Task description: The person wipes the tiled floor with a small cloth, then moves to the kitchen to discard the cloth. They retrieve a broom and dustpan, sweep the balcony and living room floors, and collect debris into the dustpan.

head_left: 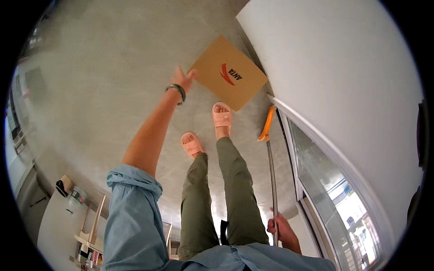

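A flat-looking brown cardboard box (pixel 230 73) with a red and black ANTA logo lies on the floor against the wall. My left hand (pixel 184 80), with a dark bangle on the wrist, is at the box's left corner; its fingers are apart and slightly blurred, and whether they touch the cardboard cannot be told. Low on the right, my right hand (pixel 281 227) is closed around the metal handle (pixel 272 169) of a broom-like floor tool. Its orange head (pixel 267 123) rests on the floor beside the door frame, below the box.
A white wall (pixel 325 64) and a sliding glass door (pixel 325 176) bound the right side. My feet in pink slippers (pixel 222 118) stand just below the box. At the lower left are a white table (pixel 54 216) with a plastic bottle (pixel 76 200) and a wooden chair (pixel 89 237).
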Demonstrator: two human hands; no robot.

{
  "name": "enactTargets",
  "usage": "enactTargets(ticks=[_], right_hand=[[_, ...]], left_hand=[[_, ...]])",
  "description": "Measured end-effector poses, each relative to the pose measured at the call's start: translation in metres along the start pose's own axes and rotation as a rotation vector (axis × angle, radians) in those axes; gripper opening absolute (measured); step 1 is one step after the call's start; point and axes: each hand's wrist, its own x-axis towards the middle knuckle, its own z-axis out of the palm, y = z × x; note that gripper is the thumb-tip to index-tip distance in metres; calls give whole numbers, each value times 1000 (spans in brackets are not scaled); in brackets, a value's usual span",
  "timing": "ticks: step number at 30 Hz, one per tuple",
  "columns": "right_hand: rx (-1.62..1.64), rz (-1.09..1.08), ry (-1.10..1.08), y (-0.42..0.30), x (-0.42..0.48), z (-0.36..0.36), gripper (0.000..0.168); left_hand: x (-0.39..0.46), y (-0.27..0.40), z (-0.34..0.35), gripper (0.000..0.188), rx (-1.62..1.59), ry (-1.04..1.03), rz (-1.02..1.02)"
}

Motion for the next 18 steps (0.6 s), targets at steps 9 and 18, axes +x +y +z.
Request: enactTargets(ticks=[9,18], right_hand=[[-101,325,155,-84,19,34,45],[-63,437,121,-96,32,29,40]], left_hand=[[110,22,63,85,-47,-345,7],[112,6,86,64,-210,-506,2]])
